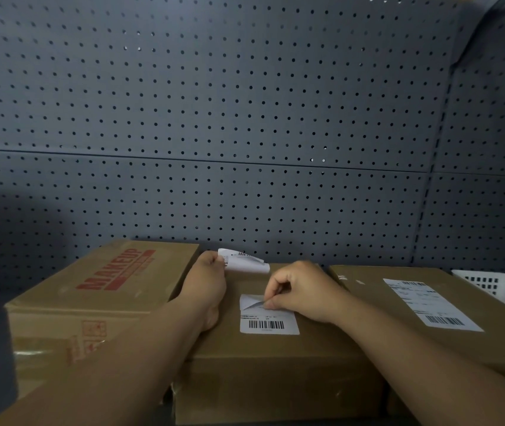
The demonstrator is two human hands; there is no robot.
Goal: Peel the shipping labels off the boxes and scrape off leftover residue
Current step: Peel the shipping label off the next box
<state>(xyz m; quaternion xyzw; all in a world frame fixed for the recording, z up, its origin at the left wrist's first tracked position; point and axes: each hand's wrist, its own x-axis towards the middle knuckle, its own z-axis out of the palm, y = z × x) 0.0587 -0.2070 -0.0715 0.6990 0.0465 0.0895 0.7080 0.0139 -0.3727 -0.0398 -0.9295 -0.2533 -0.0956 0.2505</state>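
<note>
My right hand (300, 290) pinches the lifted top edge of the white barcoded paper shipping label (269, 322) atop the plain brown cardboard box (275, 367), my left hand (209, 282) grips a torn white label scrap (245, 263) at its far edge, so I fear a hasty pull shreds the rest.

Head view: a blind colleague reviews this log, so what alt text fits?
The right hand pinches a lifted corner of the barcode label on the middle box, while the left hand holds a peeled label piece.
</note>
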